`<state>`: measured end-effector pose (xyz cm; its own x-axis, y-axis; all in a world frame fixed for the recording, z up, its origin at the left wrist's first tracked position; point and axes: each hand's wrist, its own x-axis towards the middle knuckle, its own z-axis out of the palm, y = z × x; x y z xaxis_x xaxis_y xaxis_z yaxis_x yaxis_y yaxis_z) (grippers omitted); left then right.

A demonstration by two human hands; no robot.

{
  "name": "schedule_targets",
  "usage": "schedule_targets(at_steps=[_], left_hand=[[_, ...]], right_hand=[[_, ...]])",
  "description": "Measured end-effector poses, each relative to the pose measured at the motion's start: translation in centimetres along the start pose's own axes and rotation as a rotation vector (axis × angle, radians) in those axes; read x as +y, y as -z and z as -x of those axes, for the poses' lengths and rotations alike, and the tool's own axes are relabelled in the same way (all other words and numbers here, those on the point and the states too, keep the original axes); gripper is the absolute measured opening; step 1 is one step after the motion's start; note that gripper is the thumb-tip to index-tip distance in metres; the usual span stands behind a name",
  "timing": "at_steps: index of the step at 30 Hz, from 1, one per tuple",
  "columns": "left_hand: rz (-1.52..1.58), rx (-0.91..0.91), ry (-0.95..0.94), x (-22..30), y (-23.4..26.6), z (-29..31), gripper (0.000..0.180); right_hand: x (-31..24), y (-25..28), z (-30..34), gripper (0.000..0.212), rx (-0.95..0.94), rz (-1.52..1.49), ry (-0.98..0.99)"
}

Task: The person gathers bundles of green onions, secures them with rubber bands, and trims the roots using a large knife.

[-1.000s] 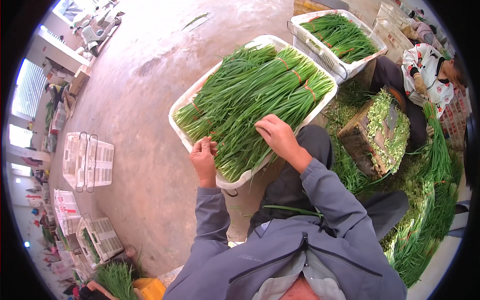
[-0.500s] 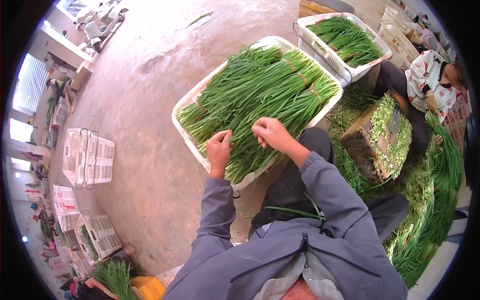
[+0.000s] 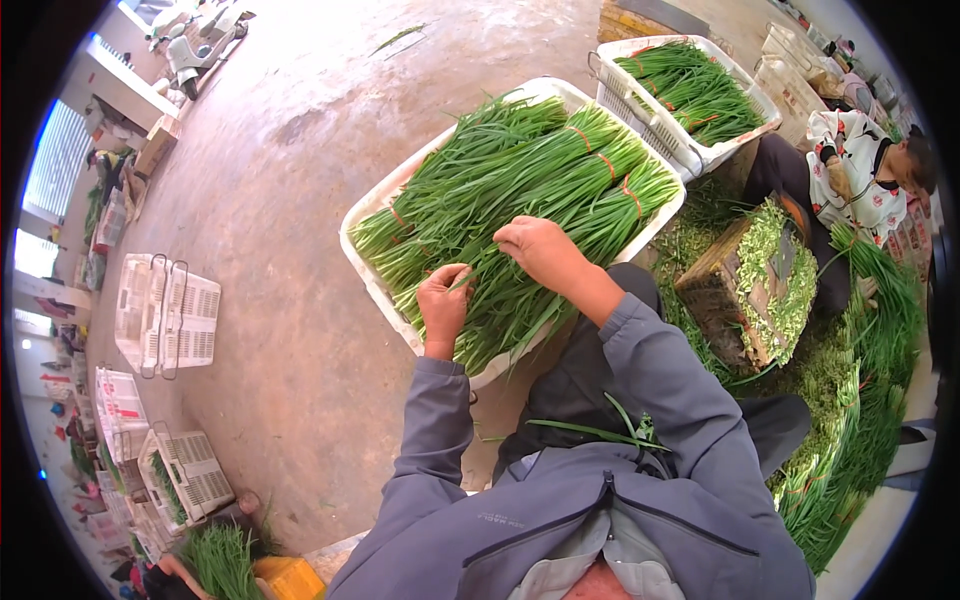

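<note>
A white plastic crate (image 3: 372,290) in front of me is heaped with bundles of garlic chives (image 3: 520,200), several of them tied with red bands. Over the crate's near side, my left hand (image 3: 443,308) has its thumb and fingertips pinched together at the chive leaves. My right hand (image 3: 545,254) is a little farther and to the right, above the bundles, its fingers curled closed. Whatever lies in either pinch is too small to make out among the green. A few loose chive leaves (image 3: 590,432) rest on my lap.
At right, a wooden block (image 3: 715,290) carries chopped trimmings and a blade; a co-worker (image 3: 850,165) sits beside it. A long pile of chives (image 3: 880,370) lies near them. Another filled crate (image 3: 655,125) stands at the back right. More white crates (image 3: 190,315) stand left.
My right hand has lifted slightly, up and left, and its fingers have drawn closer together. My left hand has stayed almost in place, shifting slightly right. The co-worker has shifted a little.
</note>
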<state>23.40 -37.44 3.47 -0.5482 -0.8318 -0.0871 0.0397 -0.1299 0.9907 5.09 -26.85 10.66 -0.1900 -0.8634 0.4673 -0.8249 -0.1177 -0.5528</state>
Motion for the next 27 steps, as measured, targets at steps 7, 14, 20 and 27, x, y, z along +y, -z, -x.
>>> schedule_targets(at_steps=[7,14,20,27], left_hand=[[0.041,0.153,-0.032,1.6,1.6,1.0,0.009],[-0.025,0.106,-0.078,4.6,1.1,0.5,0.012],[-0.114,0.006,-0.062,3.9,-1.8,-2.4,0.012],[0.023,-0.068,-0.055,2.2,-2.0,-3.0,0.012]], right_hand=[[-0.1,-2.8,-0.3,0.021,-0.229,0.245,-0.133],[-2.5,-1.6,1.1,0.017,-0.257,-1.171,-0.899],[-7.2,0.8,5.5,0.015,-0.697,-1.145,-0.776],[-7.0,1.5,9.9,0.018,-0.733,-1.150,-0.822]])
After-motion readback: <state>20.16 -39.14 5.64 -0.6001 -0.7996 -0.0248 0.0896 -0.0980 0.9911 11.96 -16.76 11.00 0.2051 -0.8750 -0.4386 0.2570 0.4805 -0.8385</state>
